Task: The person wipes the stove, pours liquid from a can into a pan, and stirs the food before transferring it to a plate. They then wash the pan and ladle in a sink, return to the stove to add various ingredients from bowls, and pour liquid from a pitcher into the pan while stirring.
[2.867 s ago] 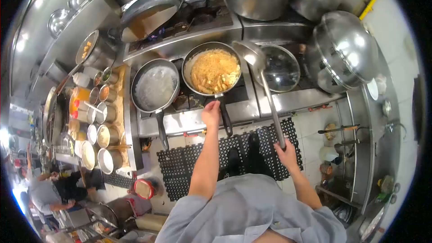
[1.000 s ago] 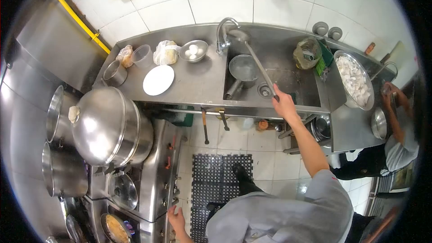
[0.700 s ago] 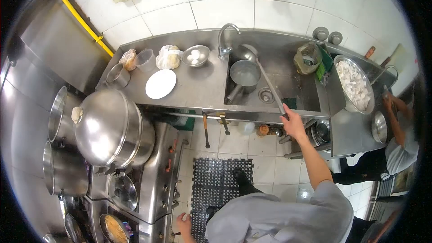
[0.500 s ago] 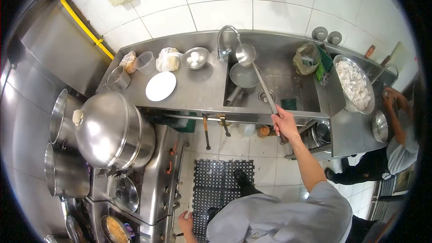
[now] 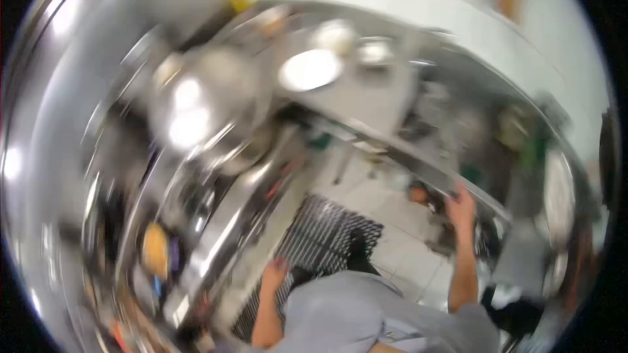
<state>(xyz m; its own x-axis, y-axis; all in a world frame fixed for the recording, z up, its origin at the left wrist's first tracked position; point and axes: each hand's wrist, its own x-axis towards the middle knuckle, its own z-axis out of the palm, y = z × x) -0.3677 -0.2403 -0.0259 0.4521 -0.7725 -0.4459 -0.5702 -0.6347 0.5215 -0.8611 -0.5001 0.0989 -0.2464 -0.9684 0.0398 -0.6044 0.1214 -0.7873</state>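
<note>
Motion smears the whole view. My right hand point(image 5: 462, 208) is at the front edge of the sink point(image 5: 487, 199), its fingers closed round the handle of a long ladle point(image 5: 451, 145). The ladle reaches away over the basin; its bowl is too blurred to make out. My left hand point(image 5: 275, 273) hangs low in front of my body, above the black perforated mat point(image 5: 327, 235) and beside the stove front. Its fingers are too smeared to show whether it holds anything.
A large domed steel pot point(image 5: 209, 101) stands on the stove at left, with a pan of yellow food point(image 5: 156, 252) nearer me. On the steel counter point(image 5: 376, 98) are a white plate point(image 5: 311, 70) and a metal bowl point(image 5: 376, 51). A basin of white pieces point(image 5: 559, 189) is at right.
My view has swung left toward the stove, so the sink now lies farther right. My right hand has drawn nearer the sink's edge with the ladle. More of my left arm shows.
</note>
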